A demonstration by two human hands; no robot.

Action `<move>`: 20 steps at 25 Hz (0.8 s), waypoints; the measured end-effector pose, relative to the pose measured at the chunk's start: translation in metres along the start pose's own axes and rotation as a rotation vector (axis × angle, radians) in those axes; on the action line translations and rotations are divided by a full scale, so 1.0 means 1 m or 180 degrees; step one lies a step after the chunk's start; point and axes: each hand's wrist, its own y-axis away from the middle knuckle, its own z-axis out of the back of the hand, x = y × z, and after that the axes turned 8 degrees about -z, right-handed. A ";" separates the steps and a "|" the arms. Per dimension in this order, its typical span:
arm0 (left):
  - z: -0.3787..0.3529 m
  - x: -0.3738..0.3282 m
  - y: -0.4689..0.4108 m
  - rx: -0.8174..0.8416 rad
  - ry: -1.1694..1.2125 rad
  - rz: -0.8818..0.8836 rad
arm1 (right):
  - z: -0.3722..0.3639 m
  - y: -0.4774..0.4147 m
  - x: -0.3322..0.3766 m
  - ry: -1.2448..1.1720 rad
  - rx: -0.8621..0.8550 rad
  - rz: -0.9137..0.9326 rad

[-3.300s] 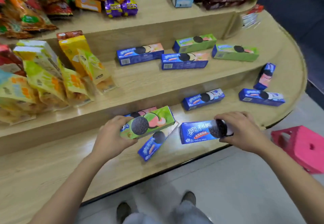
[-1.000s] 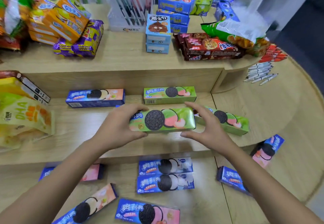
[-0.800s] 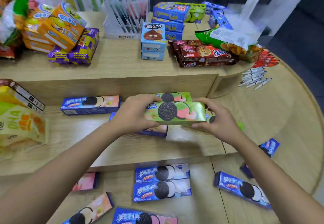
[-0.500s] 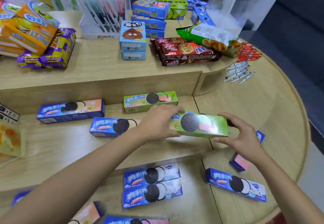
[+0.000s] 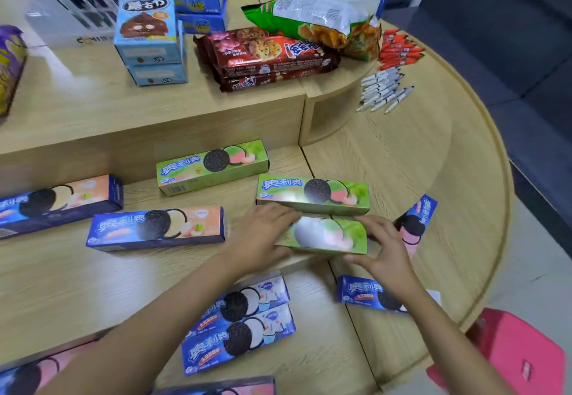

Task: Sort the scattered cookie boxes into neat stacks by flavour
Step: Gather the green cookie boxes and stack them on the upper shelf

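Note:
Both hands hold one green cookie box (image 5: 325,235) at the front edge of the middle shelf; my left hand (image 5: 258,233) grips its left end, my right hand (image 5: 382,250) its right end. Just behind it lies a second green box (image 5: 312,193), and a third green box (image 5: 212,165) sits further back left. Two blue-and-orange boxes (image 5: 156,227) (image 5: 58,201) lie to the left. On the lowest shelf two blue boxes (image 5: 238,320) lie side by side, with another blue box (image 5: 365,294) under my right wrist and a blue-pink box (image 5: 416,223) to the right.
The top shelf carries light-blue snack boxes (image 5: 148,38), brown cookie packs (image 5: 266,54), a green chip bag (image 5: 315,20) and pens (image 5: 383,91). A pink stool (image 5: 513,354) stands on the floor at the lower right. The rounded wooden shelf edge (image 5: 498,209) curves along the right.
Both hands carried the green box rightward and down to the shelf, just in front of another green box. The view shifted right and closer.

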 end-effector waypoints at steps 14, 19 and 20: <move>-0.016 0.002 0.012 -0.1073 0.2141 0.2248 | -0.014 -0.012 -0.009 -0.0390 -0.0042 -0.0746; -0.019 0.003 0.014 -0.1202 0.2087 0.2013 | -0.010 -0.016 -0.008 -0.0446 0.0012 -0.0607; -0.018 0.002 0.014 -0.1245 0.2130 0.1959 | -0.009 -0.018 -0.008 -0.0492 0.0030 -0.0576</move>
